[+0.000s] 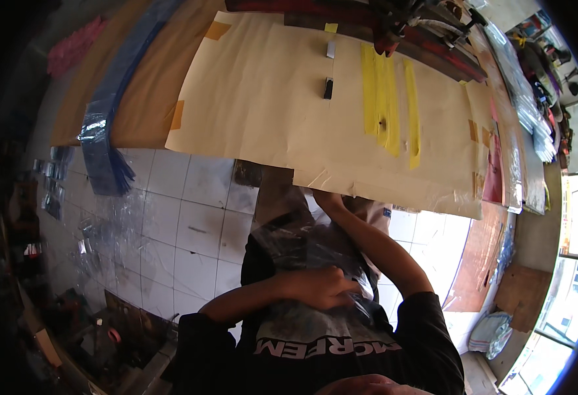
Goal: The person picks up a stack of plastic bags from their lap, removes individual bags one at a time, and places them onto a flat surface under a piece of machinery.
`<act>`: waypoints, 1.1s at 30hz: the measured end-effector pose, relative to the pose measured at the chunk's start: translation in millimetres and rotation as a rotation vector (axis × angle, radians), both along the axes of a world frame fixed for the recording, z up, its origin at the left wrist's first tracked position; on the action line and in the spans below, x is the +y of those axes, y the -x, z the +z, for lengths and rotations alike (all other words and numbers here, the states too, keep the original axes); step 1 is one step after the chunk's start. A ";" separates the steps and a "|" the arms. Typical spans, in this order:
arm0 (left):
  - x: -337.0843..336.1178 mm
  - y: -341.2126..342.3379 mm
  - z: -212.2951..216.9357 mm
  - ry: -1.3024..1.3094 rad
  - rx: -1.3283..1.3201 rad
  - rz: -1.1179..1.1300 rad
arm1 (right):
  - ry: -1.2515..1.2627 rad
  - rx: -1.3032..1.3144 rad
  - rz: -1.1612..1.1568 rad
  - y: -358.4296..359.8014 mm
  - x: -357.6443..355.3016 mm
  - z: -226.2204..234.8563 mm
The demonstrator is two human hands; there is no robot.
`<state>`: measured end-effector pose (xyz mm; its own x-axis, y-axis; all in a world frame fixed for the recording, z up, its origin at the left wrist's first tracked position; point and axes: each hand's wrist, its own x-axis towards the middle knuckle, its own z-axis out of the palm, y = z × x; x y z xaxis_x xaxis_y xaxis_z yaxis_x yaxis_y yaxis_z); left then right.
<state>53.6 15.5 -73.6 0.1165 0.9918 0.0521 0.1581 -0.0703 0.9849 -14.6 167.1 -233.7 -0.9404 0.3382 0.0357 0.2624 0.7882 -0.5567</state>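
My left hand [324, 288] is closed in a fist in front of my chest, gripping a clear plastic sheet [289, 240]. The crinkled sheet hangs over my front and lap and gleams in places. My right hand [329, 200] reaches to the near edge of the worktable, beside the upper end of the plastic. Its fingers are hidden at the table edge, so what they hold does not show. Above it, beige paper [256, 99] covers the tabletop, with yellow tape strips [381, 99] stuck on it.
A dark red bar mechanism [427, 46] crosses the table's far side. Two small blocks, one black [328, 88], lie on the paper. Blue plastic film [114, 112] drapes over the left edge. Clear plastic sheets [523, 92] are stacked at right. Scraps litter the tiled floor [170, 224].
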 end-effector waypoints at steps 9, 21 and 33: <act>-5.8 -1.9 -2.9 -0.030 0.010 0.031 | 0.435 0.313 0.580 -34.0 -13.3 106.6; 4.8 8.4 11.1 0.113 0.160 -0.088 | -0.123 0.821 -0.131 -32.6 34.1 289.5; 16.1 17.1 4.0 0.136 -0.037 -0.020 | -0.237 0.947 0.025 -26.5 51.4 273.9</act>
<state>36.5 31.6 -69.5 0.1369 0.9875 -0.0780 0.1217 0.0614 0.9907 11.9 218.5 40.2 -0.4941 0.2051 0.8448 -0.2303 0.9062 -0.3547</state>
